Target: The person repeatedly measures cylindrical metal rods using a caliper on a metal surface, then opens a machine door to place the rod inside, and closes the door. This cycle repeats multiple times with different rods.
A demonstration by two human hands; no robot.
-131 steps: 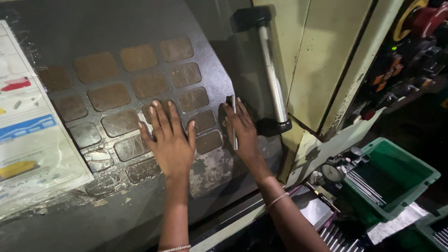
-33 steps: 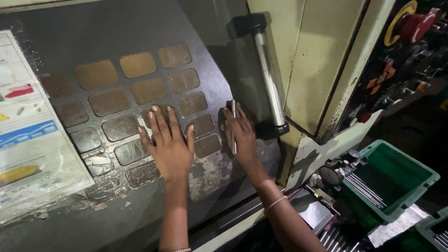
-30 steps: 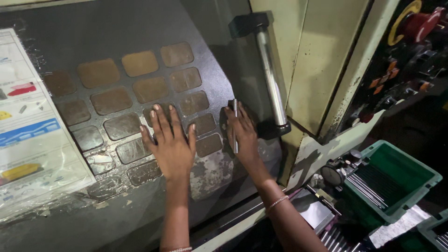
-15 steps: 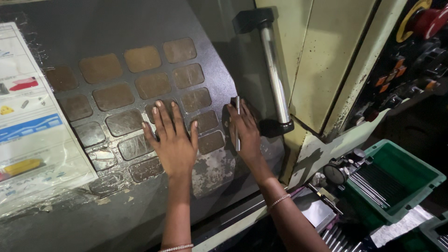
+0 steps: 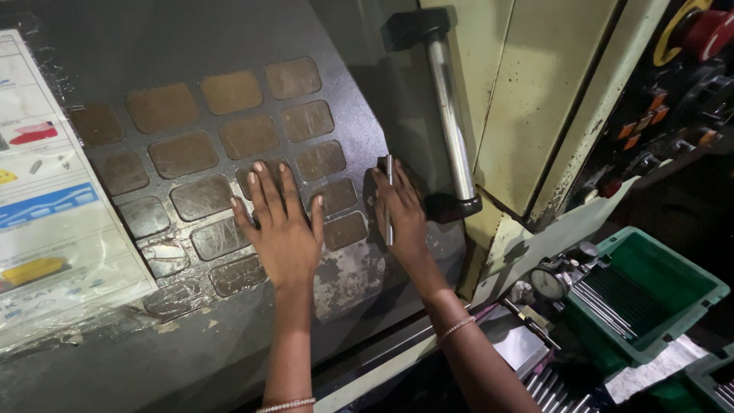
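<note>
**Inspector:** Report the position of each hand, left to right.

**Operator:** My left hand (image 5: 284, 229) lay flat on the dark machine door (image 5: 153, 46), fingers spread and grasping nothing. The palm rested over the grid of brown rectangular panes (image 5: 229, 145), toward its lower right part. At 9 o'clock from that hand was the laminated instruction sheet (image 5: 46, 206), fixed to the door and apart from my fingers.

**Inspector:** And the right hand?

**Operator:** My right hand (image 5: 401, 214) was at 3 o'clock from the left, near the door's right edge. It pressed a slim metal pin (image 5: 388, 199) against the door surface. The pin stood nearly upright beneath my fingers; they lay over it rather than closing round it. At 1 o'clock from that hand stood the chrome door handle (image 5: 451, 130), untouched.

**Inspector:** State of progress?

**Operator:** By my judgement, both palms bore on the door and the door appeared seated against the pale frame (image 5: 527, 99). Whether it was fully shut I could not tell. The pin remained in hand and was not set down.

**Inspector:** Items further right?

**Operator:** At 4 o'clock from the right hand lay a dial gauge (image 5: 549, 283), then a green tray (image 5: 650, 298) holding more metal pins. At 2 o'clock was a control panel with a red stop button (image 5: 707, 30). None were touched.
</note>
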